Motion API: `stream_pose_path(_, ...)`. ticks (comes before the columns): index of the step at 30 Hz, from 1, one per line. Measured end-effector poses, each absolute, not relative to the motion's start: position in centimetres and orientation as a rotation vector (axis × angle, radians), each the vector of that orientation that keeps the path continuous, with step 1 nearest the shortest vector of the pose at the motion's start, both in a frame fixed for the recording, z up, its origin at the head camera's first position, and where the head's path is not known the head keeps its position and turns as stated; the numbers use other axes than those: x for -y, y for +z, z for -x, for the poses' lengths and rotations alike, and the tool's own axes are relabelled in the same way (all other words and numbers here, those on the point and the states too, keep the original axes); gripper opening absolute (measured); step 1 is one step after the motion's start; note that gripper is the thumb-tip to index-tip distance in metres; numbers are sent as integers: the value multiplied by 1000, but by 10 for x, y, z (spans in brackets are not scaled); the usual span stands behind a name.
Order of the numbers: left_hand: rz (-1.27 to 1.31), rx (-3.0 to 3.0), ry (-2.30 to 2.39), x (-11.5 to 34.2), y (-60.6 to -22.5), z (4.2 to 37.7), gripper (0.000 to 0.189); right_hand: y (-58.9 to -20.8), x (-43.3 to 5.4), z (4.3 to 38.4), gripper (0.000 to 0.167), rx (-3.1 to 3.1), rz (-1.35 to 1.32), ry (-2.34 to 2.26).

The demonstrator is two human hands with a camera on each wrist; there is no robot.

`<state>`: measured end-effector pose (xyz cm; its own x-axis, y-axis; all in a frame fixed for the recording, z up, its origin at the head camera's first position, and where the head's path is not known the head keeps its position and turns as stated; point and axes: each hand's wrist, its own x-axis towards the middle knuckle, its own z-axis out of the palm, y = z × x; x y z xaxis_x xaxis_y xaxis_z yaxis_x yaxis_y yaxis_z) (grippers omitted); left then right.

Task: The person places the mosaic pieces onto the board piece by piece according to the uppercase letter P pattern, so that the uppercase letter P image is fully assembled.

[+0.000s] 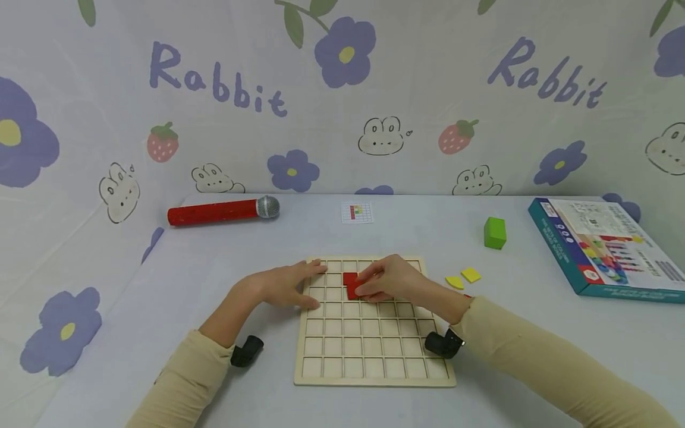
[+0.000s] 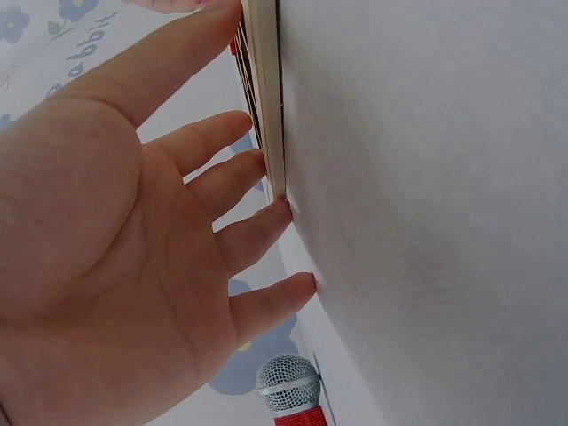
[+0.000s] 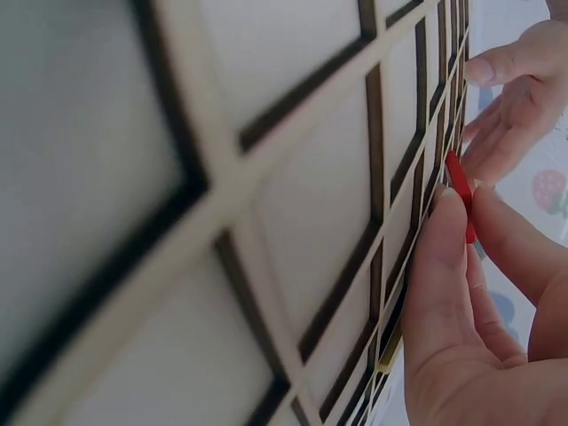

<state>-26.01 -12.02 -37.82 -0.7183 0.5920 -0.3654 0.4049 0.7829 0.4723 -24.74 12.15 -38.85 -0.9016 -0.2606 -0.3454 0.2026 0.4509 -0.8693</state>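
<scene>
A person's right hand (image 1: pixel 393 278) pinched a red tile (image 1: pixel 352 291) over the grid board (image 1: pixel 374 382), beside a second red tile (image 1: pixel 349 277); the left hand (image 1: pixel 286 284), spread, touched the edge. Placing appeared underway; squaring to a cell seemed needed, though the grip obscured the fit.

Premises appear to be a play corner; building type cannot be determined. Evidence: a white table (image 1: pixel 417 229) beneath the right hand's fingers (image 1: pixel 369 289); beyond them, a backdrop (image 1: pixel 417 71) (rabbit-and-flower print, nursery style); to their right, a colourfully printed box (image 1: pixel 615 252); beyond left, a red-handled microphone (image 1: pixel 225 212).
</scene>
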Motion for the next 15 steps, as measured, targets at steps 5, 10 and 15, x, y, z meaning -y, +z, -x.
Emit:
stream_pose_path(5,-750,-2465,506,120,-378,260,77,-388,-119,246,22,-2302,94,-1414)
stream_pose_path(10,-758,-2466,510,119,-377,259,77,-385,-119,244,18,-2299,112,-1408)
stream_pose_path(15,-758,-2470,502,119,-377,259,77,-382,-120,244,17,-2290,98,-1409)
